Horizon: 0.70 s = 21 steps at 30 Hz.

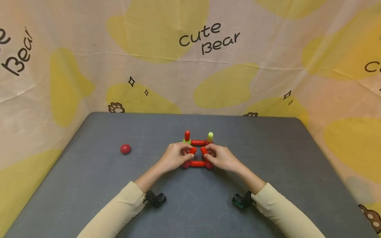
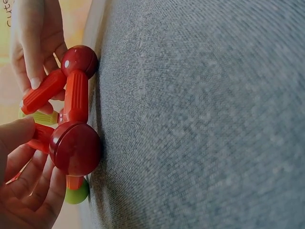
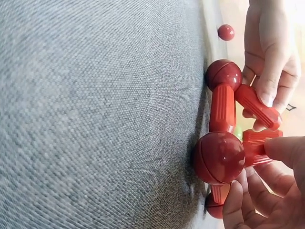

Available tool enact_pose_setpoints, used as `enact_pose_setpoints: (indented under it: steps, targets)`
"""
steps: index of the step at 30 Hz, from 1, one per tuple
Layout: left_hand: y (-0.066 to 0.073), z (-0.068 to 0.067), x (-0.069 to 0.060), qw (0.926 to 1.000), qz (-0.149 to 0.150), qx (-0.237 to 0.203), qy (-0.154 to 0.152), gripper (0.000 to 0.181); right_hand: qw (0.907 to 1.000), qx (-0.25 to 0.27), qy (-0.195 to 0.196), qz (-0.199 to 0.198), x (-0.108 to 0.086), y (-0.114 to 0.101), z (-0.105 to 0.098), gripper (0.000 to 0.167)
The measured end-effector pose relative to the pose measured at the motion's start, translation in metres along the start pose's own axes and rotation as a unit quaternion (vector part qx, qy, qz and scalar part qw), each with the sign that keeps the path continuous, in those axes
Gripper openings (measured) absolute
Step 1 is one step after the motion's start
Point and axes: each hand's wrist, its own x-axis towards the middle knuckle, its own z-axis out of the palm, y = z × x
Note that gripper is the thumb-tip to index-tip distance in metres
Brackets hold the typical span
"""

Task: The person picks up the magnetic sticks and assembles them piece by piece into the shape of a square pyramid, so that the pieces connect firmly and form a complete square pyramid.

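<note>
A square frame of balls and rods lies mid-table. Its near red rod joins two dark red balls, the left ball and the right ball. My left hand pinches a red rod rising from the near left ball. With thumb and fingers, my right hand pinches another red rod on the near right ball. Both pinched rods tilt toward each other, their tips apart. At the back, a red rod stands on a green ball, and a yellow-green rod on a red ball.
Off to the left, a loose red ball lies on the grey table. A far red rod links the back balls. Behind the table hangs a patterned cloth. Black cameras are strapped at both wrists.
</note>
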Motion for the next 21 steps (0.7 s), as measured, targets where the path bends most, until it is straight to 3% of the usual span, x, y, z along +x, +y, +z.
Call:
enact_pose_setpoints:
  steps: [11,14,17,21]
  targets:
    - [-0.001,-0.006,-0.002,0.9998,-0.004,-0.015,0.011,0.021,0.9996,0.022,0.005,0.018,-0.003,0.003,-0.003,0.022]
    - [-0.003,-0.009,-0.001,0.9991,-0.004,-0.014,0.039,0.018,0.9988,0.025,0.027,0.032,-0.002,0.007,-0.005,0.018]
    - [-0.006,-0.013,0.002,0.9964,-0.003,-0.011,0.084,0.014,0.996,0.021,0.073,0.047,0.0,0.014,-0.008,0.013]
    - [-0.01,-0.017,0.01,0.9901,-0.011,-0.015,0.139,0.014,0.9884,0.032,0.132,0.068,0.005,0.021,-0.011,0.018]
